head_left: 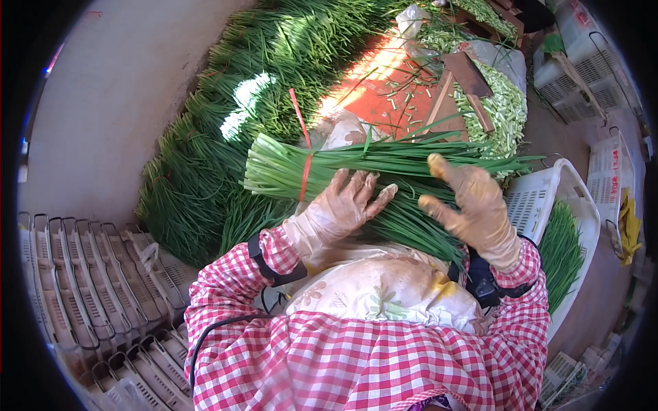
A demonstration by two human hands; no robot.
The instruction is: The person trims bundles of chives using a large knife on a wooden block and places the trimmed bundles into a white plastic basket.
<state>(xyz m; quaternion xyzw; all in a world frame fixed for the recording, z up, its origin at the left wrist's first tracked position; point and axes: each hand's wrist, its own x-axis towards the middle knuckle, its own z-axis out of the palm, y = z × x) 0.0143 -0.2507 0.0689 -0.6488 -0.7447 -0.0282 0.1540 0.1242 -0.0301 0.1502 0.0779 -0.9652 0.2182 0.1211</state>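
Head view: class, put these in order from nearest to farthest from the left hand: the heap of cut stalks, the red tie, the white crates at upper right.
1. Red tie: around the green bundle, beside the left hand.
2. Heap of cut stalks: upper right, beyond the bundle.
3. White crates: farther right, near the picture's rim.
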